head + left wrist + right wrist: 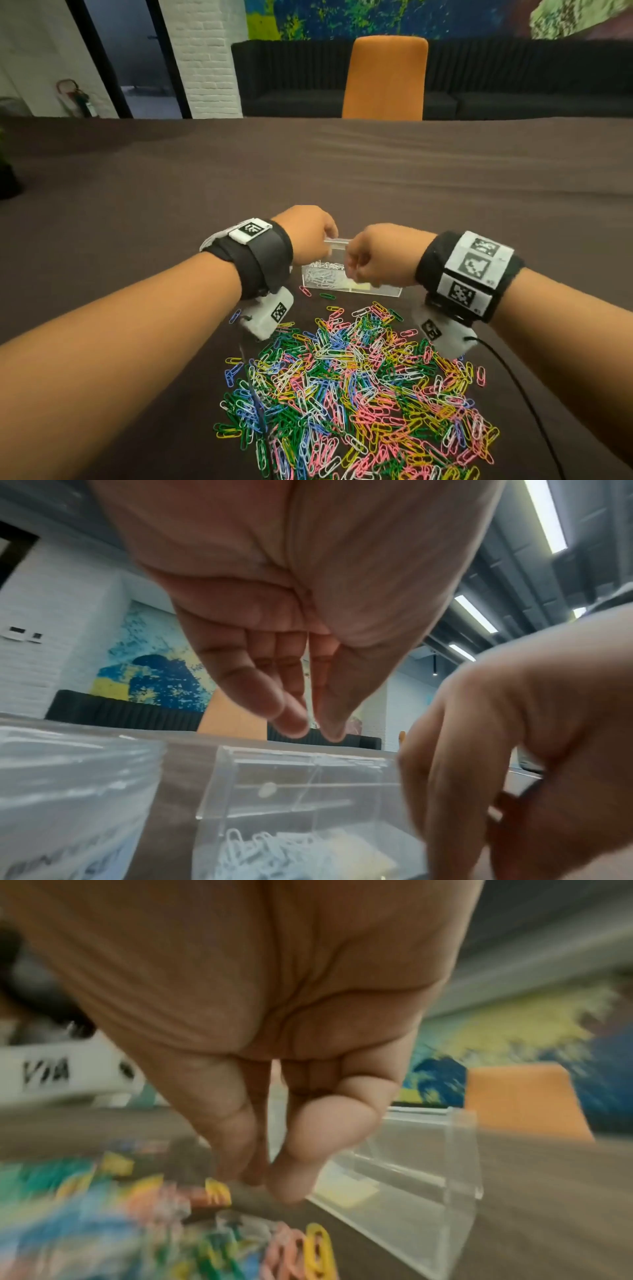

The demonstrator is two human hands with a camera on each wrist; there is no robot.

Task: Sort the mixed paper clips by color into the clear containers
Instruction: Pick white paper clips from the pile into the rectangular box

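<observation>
A clear container (376, 289) stands on the brown table just beyond a big pile of mixed coloured paper clips (352, 394). White clips (320, 275) fill its left compartment; yellow ones (359, 286) lie to their right. My left hand (330, 236) hovers over the container's (274, 777) left part, fingers straight, thumb tip close to the fingertips (291, 729), nothing seen between them. My right hand (352, 270) is at the container's (428, 1177) near wall, fingers curled, thumb against them; no clip shows in it (270, 1185). The right wrist view is motion-blurred.
A pink clip (305, 290) and a green one lie loose between container and pile. A clear plastic bag (68, 791) sits left of the container. A black cable (513, 387) trails from my right wrist. An orange chair (385, 78) stands behind the table's far edge.
</observation>
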